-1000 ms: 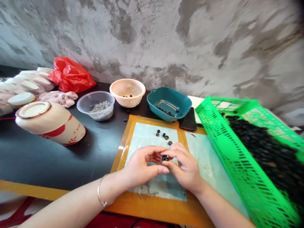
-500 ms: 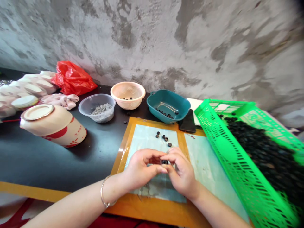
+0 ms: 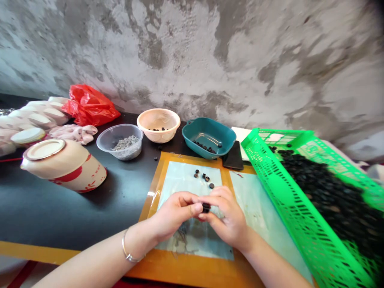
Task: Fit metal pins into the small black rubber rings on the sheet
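Note:
Between the fingertips of both hands is a small black cylindrical part (image 3: 205, 207), held over a pale blue sheet. My left hand (image 3: 179, 211), with a bracelet on its wrist, pinches the part from the left with thumb and fingers. From the right, my right hand (image 3: 225, 216) grips it between thumb and forefinger. Several small black round parts (image 3: 207, 179) lie on the blue sheet (image 3: 177, 176) just beyond the fingers. The fingers hide some of the held part, so its exact kind cannot be made out.
Behind the sheet stand a teal basin (image 3: 209, 138) and a pink bowl (image 3: 159, 124), both holding black parts, and a clear bowl (image 3: 120, 140) of grey bits. A green crate (image 3: 282, 208) full of black parts is at right. A cream jug (image 3: 66, 166) stands left, near a red bag (image 3: 90, 104).
My left thumb has moved up onto the black part, and the part looks turned between the fingers. The whole view has shifted slightly.

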`<state>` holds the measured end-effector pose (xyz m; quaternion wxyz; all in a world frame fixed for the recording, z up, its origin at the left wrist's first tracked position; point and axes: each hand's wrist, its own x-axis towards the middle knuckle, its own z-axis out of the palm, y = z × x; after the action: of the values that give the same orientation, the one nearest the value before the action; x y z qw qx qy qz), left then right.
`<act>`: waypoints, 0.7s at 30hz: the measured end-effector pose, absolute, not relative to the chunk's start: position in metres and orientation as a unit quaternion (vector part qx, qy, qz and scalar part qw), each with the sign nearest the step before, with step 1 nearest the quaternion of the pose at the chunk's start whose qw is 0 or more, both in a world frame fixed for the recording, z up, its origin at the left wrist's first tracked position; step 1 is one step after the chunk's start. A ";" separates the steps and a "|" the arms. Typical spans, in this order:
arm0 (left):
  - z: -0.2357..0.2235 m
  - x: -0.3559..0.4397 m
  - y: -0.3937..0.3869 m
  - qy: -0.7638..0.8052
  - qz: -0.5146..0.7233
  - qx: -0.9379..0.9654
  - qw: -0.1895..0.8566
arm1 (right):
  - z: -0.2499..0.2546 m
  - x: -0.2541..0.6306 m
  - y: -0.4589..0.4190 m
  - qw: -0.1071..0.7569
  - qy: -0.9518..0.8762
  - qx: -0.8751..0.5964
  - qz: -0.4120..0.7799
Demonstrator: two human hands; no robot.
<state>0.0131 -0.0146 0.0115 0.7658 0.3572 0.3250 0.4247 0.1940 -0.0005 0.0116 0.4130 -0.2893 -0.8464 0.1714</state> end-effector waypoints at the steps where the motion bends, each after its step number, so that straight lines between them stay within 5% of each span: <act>1: 0.012 0.013 -0.014 0.325 0.414 0.363 0.768 | 0.013 0.194 0.000 0.414 -0.849 -0.284 0.165; 12: 0.009 0.013 -0.015 0.354 0.378 0.390 0.761 | 0.018 0.196 -0.002 0.437 -0.868 -0.231 0.053; 21: 0.015 0.013 -0.015 0.359 0.394 0.354 0.768 | 0.020 0.198 0.002 0.425 -0.857 -0.267 0.116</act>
<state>0.0130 -0.0149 0.0149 0.7679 0.3543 0.3595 0.3944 0.1976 0.0019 0.0197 0.4254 -0.2671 -0.8569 0.1162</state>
